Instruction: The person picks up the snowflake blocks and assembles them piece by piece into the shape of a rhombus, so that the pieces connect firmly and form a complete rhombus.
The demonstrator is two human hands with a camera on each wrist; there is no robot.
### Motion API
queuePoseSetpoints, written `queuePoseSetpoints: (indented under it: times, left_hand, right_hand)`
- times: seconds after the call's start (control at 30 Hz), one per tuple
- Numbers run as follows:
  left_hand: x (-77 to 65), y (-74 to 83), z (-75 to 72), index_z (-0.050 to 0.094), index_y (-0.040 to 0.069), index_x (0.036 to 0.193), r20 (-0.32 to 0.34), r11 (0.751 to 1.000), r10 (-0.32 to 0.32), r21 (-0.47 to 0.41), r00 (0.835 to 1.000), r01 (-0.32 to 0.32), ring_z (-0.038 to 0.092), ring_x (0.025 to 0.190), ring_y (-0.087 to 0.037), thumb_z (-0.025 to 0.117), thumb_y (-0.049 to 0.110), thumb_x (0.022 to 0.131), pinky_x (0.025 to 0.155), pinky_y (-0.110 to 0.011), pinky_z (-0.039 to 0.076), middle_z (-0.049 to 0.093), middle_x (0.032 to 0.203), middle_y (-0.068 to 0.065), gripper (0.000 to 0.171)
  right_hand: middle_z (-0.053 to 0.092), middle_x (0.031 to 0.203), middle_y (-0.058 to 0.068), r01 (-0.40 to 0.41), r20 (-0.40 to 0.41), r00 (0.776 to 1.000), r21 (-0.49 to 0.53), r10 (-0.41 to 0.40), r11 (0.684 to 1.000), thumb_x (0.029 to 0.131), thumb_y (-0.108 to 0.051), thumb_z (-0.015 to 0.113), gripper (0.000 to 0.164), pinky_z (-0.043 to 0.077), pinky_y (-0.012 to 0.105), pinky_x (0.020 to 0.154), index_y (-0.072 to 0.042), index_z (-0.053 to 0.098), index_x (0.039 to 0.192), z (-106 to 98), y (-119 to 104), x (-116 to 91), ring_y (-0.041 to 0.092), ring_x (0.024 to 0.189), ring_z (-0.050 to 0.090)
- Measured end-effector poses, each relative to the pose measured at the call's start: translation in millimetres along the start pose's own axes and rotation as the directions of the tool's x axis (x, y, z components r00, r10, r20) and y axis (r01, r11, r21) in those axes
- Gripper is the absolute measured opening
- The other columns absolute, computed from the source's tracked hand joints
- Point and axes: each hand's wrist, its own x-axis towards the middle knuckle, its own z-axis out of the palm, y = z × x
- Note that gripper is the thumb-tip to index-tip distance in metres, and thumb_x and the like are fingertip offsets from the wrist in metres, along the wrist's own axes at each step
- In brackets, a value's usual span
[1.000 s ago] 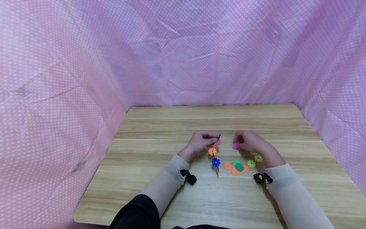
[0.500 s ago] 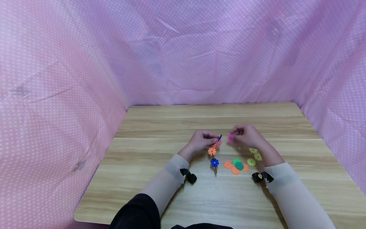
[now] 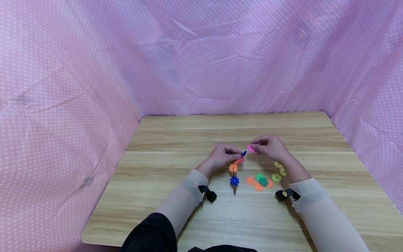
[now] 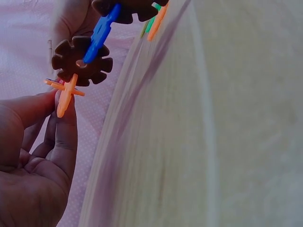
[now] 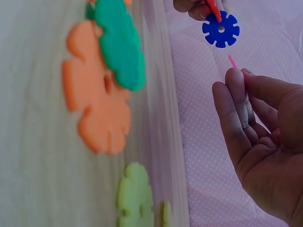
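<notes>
My left hand [image 3: 220,157] pinches a chain of notched plastic snowflake discs between thumb and fingertips. From its far end come a blue disc [image 5: 221,29], a reddish disc [image 5: 214,8], an orange disc [image 3: 233,168] and a lower blue disc [image 3: 234,180]. Brown discs sit among them, one brown disc [image 4: 81,61] facing the left wrist camera. Up and to the right, my right hand [image 3: 272,148] pinches a single pink disc [image 3: 250,148]. Its edge shows just short of the chain's far blue disc in the right wrist view, a small gap between them.
On the wooden table [image 3: 176,140] lie several loose discs: orange discs [image 3: 259,187], overlapping green discs [image 3: 262,181] and, nearer the right forearm, yellow-green discs [image 3: 276,177]. A pink dotted cloth [image 3: 220,70] surrounds the table behind and at both sides.
My right hand has moved up and left with the pink disc, closer to the chain. The chain has turned slightly, its lower end swinging left, while the left hand stays nearly in place.
</notes>
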Motion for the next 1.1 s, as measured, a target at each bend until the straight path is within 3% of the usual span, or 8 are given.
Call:
queuePoseSetpoints:
  times: [0.4, 0.9, 1.1]
  left_hand:
    - [1.1, -1.7, -0.3, 0.082, 0.006, 0.107, 0.038, 0.999, 0.007, 0.035, 0.999, -0.009, 0.071, 0.082, -0.012, 0.077, 0.006, 0.096, 0.075, -0.026, 0.06, 0.079, 0.099, -0.003, 0.012]
    - [0.4, -3.1, -1.4, 0.082, 0.005, 0.108, 0.044, 0.997, 0.011, 0.073, 0.999, -0.014, 0.072, 0.085, -0.013, 0.078, 0.009, 0.096, 0.077, -0.028, 0.061, 0.078, 0.102, -0.001, 0.013]
    - [0.1, -1.8, -1.9, 0.082, 0.005, 0.108, 0.049, 0.997, 0.004, 0.073, 0.999, -0.007, 0.072, 0.085, -0.013, 0.077, 0.009, 0.097, 0.077, -0.028, 0.061, 0.078, 0.101, -0.002, 0.013]
  right_hand:
    - [0.075, 0.114, 0.02, -0.008, 0.061, 0.998, 0.035, 0.006, 0.999, 0.102, -0.014, 0.071, 0.026, 0.062, 0.047, 0.085, 0.004, 0.075, 0.121, 5.1, -3.0, -2.7, 0.038, 0.095, 0.074]
    - [0.076, 0.105, 0.017, -0.006, 0.062, 0.998, 0.006, 0.005, 1.0, 0.102, -0.008, 0.069, 0.02, 0.063, 0.043, 0.082, 0.005, 0.076, 0.116, 8.7, -2.4, -1.4, 0.03, 0.09, 0.075]
    - [0.077, 0.106, 0.017, -0.006, 0.063, 0.998, -0.006, 0.006, 1.0, 0.102, -0.01, 0.071, 0.022, 0.063, 0.042, 0.08, 0.005, 0.076, 0.117, 9.0, -2.5, -1.9, 0.033, 0.091, 0.075]
